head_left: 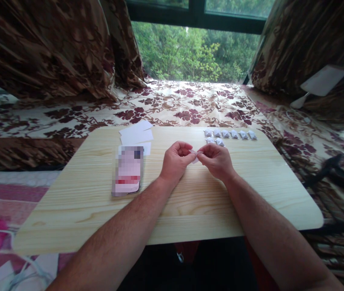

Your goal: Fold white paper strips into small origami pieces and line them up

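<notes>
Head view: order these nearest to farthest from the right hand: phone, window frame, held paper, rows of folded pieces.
From the right hand:
1. Held paper, pinched in its grasp.
2. Folded pieces, just beyond the hand.
3. Phone, toward the table's left side.
4. Window frame, far beyond the table.

Left hand point(176, 161) and right hand point(218, 161) pinch paper point(195, 160)

The person's fingertips meet at the small white paper above a pale table point(190, 210). Just beyond the right hand sit eight folded pieces point(234, 134): six in a far row, two in a nearer one. To the left lie a phone point(128, 165) and, at its far end, white slips point(137, 136). Behind, patterned cloth point(186, 105) runs to a window point(196, 52) between curtains point(68, 44).
</notes>
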A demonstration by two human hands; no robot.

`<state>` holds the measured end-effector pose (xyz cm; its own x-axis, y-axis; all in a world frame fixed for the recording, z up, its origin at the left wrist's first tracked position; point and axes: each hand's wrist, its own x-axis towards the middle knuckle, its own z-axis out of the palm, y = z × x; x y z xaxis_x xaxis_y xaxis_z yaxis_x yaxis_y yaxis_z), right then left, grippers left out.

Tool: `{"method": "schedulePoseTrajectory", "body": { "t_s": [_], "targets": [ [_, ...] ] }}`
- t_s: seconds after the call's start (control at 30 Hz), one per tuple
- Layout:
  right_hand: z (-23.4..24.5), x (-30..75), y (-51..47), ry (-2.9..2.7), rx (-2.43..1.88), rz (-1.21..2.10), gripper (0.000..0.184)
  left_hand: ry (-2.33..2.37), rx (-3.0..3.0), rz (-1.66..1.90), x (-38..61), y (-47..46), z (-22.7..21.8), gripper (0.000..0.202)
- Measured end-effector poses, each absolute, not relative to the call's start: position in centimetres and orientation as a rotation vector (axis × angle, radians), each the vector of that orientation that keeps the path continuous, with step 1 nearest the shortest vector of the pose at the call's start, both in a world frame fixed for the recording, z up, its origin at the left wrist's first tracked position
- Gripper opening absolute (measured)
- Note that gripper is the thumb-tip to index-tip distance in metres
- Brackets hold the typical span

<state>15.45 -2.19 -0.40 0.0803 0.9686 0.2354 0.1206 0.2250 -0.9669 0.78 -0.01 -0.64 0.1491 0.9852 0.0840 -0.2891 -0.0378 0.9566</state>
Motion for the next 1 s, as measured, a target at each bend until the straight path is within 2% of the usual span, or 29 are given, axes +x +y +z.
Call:
{"method": "schedulePoseTrajectory", "body": {
  "t_s": [0.23, 1.0],
  "targets": [
    [0.05, 15.37, -2.32, -1.298, -1.149, 0.907, 0.022, 0.918, 1.189, 1.189, 0.76, 0.02, -0.99, 0.02],
    [0.08, 16.03, -2.18, -1.302, -1.172, 0.921, 0.014, 0.942, 1.264, 1.174, 0.61, 0.0, -1.5, 0.022]
  ]
}}
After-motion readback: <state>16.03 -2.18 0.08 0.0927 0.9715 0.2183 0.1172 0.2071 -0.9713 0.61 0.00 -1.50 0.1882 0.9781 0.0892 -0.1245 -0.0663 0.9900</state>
